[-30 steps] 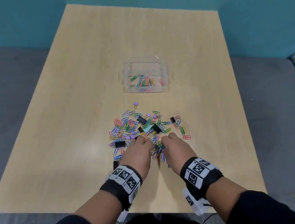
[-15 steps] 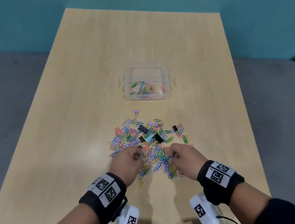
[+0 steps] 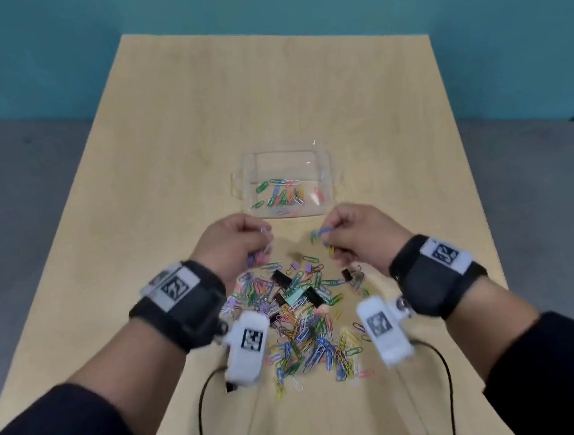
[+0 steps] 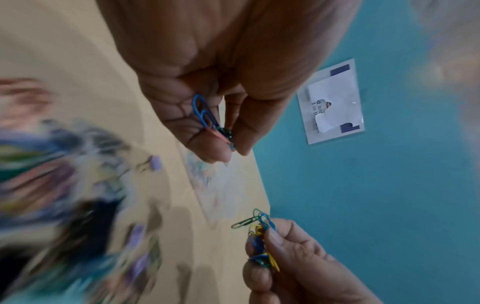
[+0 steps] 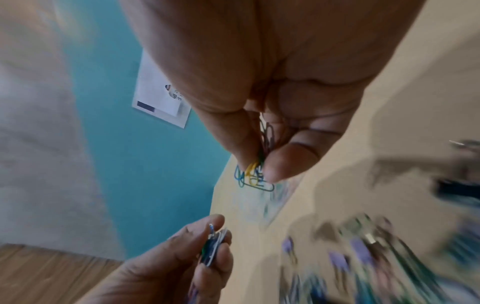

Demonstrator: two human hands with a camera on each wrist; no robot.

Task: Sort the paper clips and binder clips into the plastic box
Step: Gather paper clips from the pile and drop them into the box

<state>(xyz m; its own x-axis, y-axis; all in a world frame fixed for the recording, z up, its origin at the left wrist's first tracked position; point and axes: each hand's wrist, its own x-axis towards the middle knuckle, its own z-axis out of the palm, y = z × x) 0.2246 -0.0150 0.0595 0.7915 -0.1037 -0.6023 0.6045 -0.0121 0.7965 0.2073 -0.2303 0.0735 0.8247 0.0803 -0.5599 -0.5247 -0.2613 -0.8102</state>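
Clips everywhere at the near end of the surface: the big loose pile of coloured paper clips with a few binder clips mixed in sits closest to the person, between the two wrists.

Just past the pile both hands are up off the wood. The left hand has its fingers curled and pinched tight on a small bunch of paper clips, blue, pink and green. The right hand is doing the same, thumb and fingers closed on its own bunch of blue, yellow and green ones, a few dangling out of the pinch.

Farther out, straight ahead, is the clear plastic box, long side running left to right, with a scatter of paper clips already in the near half. The hands flank its near edge, left hand by the left corner, right hand by the right corner, about equally close. So I'd guess the drop just needs each hand to go a bit forward and inward over the rim. No binder clips in there yet that I can see, and most of the pile is still out.
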